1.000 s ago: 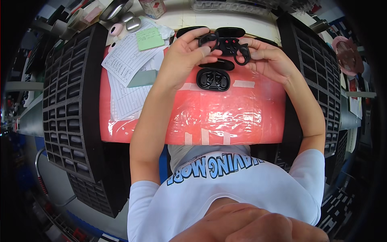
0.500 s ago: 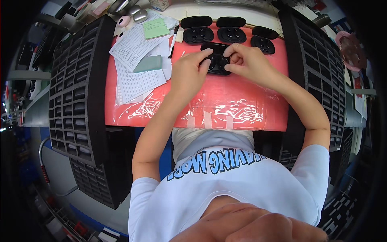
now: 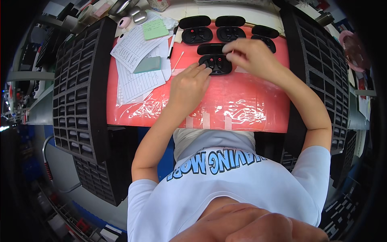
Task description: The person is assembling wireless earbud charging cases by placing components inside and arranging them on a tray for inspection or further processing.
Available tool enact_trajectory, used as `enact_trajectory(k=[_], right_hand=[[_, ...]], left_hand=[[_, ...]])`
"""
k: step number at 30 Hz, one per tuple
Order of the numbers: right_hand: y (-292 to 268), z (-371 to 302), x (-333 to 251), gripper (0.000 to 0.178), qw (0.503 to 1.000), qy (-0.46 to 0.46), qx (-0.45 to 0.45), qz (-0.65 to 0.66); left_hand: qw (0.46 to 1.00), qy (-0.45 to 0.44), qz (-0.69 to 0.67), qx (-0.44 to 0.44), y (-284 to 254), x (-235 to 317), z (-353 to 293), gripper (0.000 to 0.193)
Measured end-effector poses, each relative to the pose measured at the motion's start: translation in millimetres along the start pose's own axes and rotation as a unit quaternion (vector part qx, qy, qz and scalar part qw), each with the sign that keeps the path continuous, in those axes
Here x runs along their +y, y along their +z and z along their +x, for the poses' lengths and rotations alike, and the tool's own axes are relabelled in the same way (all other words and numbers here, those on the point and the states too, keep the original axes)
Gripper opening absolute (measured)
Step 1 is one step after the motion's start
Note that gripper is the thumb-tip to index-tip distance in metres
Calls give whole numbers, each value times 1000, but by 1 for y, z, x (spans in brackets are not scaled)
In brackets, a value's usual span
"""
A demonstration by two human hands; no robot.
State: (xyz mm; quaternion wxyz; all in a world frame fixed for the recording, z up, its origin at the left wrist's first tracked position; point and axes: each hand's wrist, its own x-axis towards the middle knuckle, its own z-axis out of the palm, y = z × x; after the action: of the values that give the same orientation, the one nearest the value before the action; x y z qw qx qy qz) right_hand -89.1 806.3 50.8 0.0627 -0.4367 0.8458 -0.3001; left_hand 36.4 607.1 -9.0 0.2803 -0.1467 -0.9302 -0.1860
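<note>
The open black earbud case (image 3: 215,62) lies crosswise between both hands; right hand (image 3: 252,56) pinches its top edge; left hand (image 3: 189,86) rests loose beside it

Both hands meet at an open black case (image 3: 215,61) on the red mat (image 3: 242,105). The left hand (image 3: 188,86) touches its front edge; the right hand (image 3: 252,56) pinches over it.

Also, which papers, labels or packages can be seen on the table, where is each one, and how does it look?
Printed paper sheets: far left of the red mat, white, overlapping, ruled like forms.
Green sticky note: on top of the sheets, small, square, pale green.
Grey-green card: on the sheets, below the note, small, rectangular.
Box: at the table's far edge, mostly cut off.
No screen in view.
</note>
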Motion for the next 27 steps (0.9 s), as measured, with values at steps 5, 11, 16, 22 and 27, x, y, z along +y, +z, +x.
enact_trajectory(k=[5,11,16,22,27], right_hand=[[-34,13,23,26,976,-52,208,-42],[-40,20,55,26,959,-53,250,-119],[-23,14,20,18,957,-199,168,-125],[7,-7,-13,13,980,-190,-33,-56],[19,2,-9,14,976,-166,-96,-107]], left_hand=[[976,-36,-198,86,-72,11,71,13],[887,148,-388,201,-154,25,126,18],[679,213,-692,-120,-194,10,106,15],[618,241,-746,-56,-191,-1,95,13],[606,299,-736,-36,-199,-13,85,14]])
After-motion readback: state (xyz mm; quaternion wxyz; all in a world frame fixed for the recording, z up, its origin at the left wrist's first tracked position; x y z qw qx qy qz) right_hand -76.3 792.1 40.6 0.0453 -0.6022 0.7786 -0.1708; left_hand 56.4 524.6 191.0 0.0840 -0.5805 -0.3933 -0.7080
